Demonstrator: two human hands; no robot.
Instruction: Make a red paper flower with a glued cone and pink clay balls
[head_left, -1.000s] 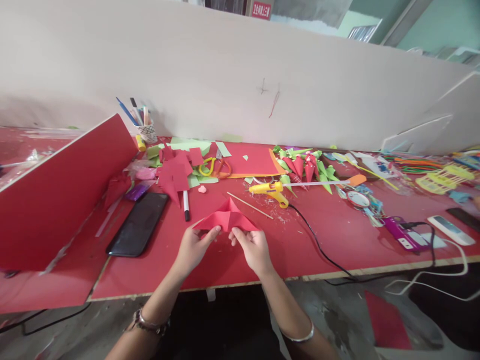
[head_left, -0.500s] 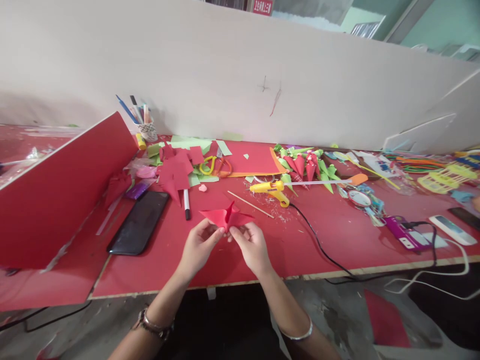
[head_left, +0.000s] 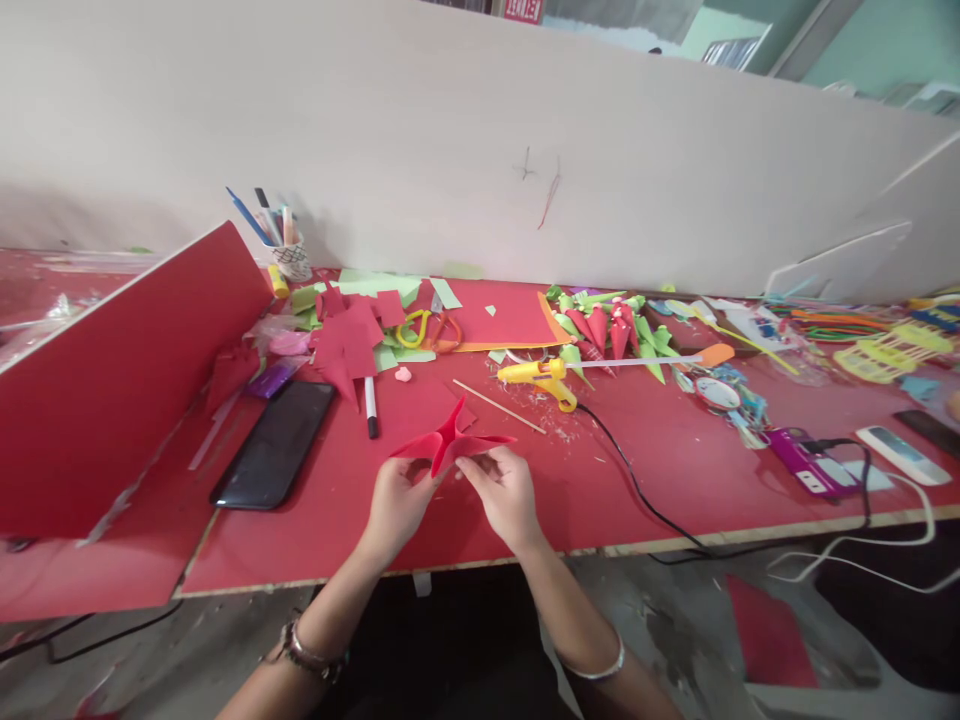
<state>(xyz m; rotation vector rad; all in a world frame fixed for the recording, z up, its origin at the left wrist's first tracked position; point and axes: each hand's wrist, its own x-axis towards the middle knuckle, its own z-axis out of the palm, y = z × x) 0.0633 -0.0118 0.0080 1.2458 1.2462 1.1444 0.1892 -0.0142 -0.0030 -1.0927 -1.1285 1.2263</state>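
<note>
Between my two hands is a folded red paper flower (head_left: 450, 438), its pointed petals spread out to the sides and up, above the front of the red table. My left hand (head_left: 401, 497) pinches its left side, and my right hand (head_left: 499, 490) grips its right side with thumb and fingers. The fingertips behind the paper are hidden. Just beyond it lie a thin wooden stick (head_left: 499, 405) and a black-capped white marker (head_left: 371, 408). A yellow glue gun (head_left: 536, 376) rests to the right of the stick.
A black phone (head_left: 274, 445) and an upright red board (head_left: 127, 380) are at the left. Red paper squares (head_left: 349, 340), scissors (head_left: 412, 330) and red-green paper buds (head_left: 600, 325) line the back. A purple power strip (head_left: 814, 463) with cables sits at the right.
The folded red paper has opened wider and turned, now showing a star-like shape with spread points. Both hands stay on it, nearly in place.
</note>
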